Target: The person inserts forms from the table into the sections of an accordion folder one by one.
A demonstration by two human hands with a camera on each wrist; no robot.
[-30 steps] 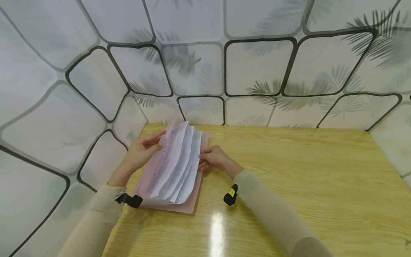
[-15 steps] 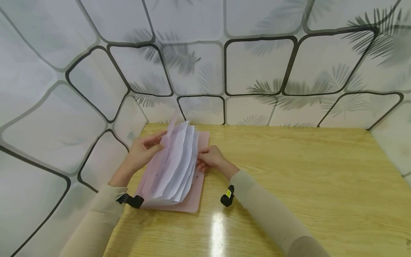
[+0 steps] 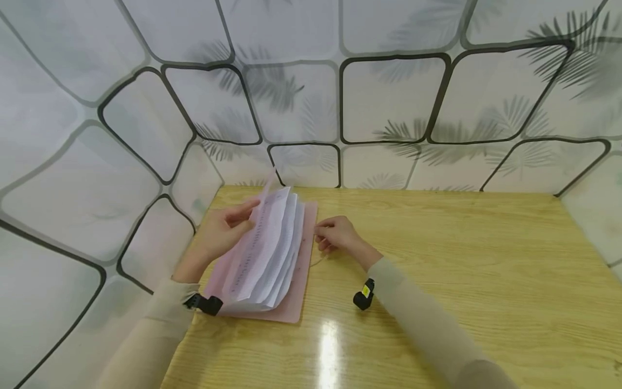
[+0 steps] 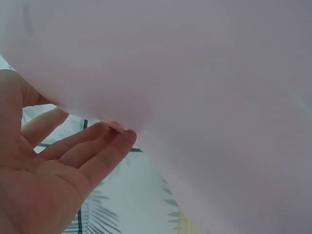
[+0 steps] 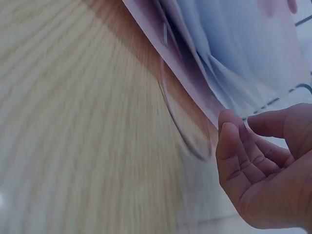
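A pink translucent file folder (image 3: pixel 307 237) lies partly opened on the table's left side, its front cover (image 4: pixel 209 97) raised. Several white sheets (image 3: pixel 279 254) fan out inside, some with rows of print. My left hand (image 3: pixel 221 235) pinches the front cover's edge between thumb and fingers; in the left wrist view the cover hides part of the thumb. Just past the folder's right edge, my right hand (image 3: pixel 337 235) has its fingers curled with thumb and forefinger close together. A thin elastic cord (image 5: pixel 173 114) loops from the back cover toward those fingertips, and they appear to pinch it.
The wood-grain table (image 3: pixel 461 270) extends to the right. Patterned wall covering (image 3: pixel 393 102) rises behind it and along the left, close to my left arm. A black camera (image 3: pixel 363 296) is worn on my right wrist, and another camera (image 3: pixel 210 305) on my left.
My right hand first shifted slightly left along the sheets' edge, then moved right, off the folder, with the cord now showing below it. The left hand and raised cover moved slightly right.
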